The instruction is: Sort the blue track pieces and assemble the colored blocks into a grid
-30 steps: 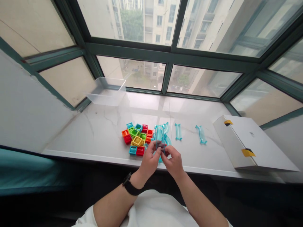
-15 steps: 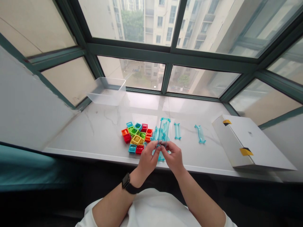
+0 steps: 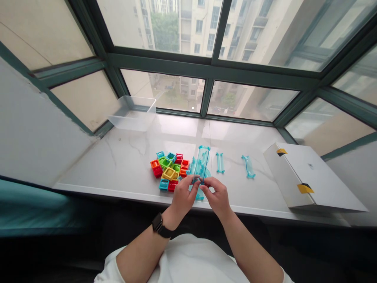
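Observation:
My left hand [image 3: 185,194] and my right hand [image 3: 216,194] pinch the near end of a clear blue plastic track piece [image 3: 204,159], which points away from me toward the window. Fingers of both hands are closed on it, and its gripped end is partly hidden behind them. Beneath and around it lie more clear blue track pieces [image 3: 193,167], overlapping so that their outlines are hard to separate. Just left of my left hand is a cluster of coloured plastic blocks [image 3: 169,173] in red, orange, yellow, green and blue.
Two separate blue track pieces lie to the right, a straight one [image 3: 220,162] and a curved one [image 3: 249,167]. A white box [image 3: 321,177] with yellow-black tabs stands at the right. At the back left sits a clear plastic bin [image 3: 132,118] against the window frame.
The held track piece has tilted and shifted slightly left, with its near end still in both hands. My right hand's fingers have moved slightly apart from my left hand's.

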A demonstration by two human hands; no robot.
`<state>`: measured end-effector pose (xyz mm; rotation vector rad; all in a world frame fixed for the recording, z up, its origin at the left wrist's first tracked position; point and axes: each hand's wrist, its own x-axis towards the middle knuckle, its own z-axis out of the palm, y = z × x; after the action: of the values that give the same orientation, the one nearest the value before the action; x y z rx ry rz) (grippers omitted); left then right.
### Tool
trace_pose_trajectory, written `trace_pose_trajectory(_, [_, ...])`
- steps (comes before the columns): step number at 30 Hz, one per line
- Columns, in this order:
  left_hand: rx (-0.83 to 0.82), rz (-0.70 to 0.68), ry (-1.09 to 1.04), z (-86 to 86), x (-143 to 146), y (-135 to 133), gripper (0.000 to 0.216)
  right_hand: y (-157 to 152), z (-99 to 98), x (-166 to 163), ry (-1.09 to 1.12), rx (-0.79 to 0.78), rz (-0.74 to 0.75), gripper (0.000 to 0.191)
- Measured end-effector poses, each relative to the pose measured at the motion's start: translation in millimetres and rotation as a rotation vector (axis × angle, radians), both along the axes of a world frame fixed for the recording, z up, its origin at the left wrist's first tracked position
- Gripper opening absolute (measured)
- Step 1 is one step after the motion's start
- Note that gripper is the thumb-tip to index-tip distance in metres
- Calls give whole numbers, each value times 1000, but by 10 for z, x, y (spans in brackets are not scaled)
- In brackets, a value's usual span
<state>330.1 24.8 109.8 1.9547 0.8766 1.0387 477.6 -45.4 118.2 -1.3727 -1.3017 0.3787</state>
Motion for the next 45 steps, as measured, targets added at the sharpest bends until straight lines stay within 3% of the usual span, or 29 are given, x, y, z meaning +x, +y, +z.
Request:
trace_pose_trajectory(36, [-7, -11, 56, -73, 6, 49, 23, 62, -15, -40, -79, -32, -3, 13])
trace_pose_trajectory(41, [-72, 37, 118, -5, 15, 102, 41, 18, -33, -27, -139, -38, 39, 10])
trace_pose_trajectory(45, [-196, 34, -8, 114, 16, 276, 46, -30, -92, -32, -206, -41, 108, 13])
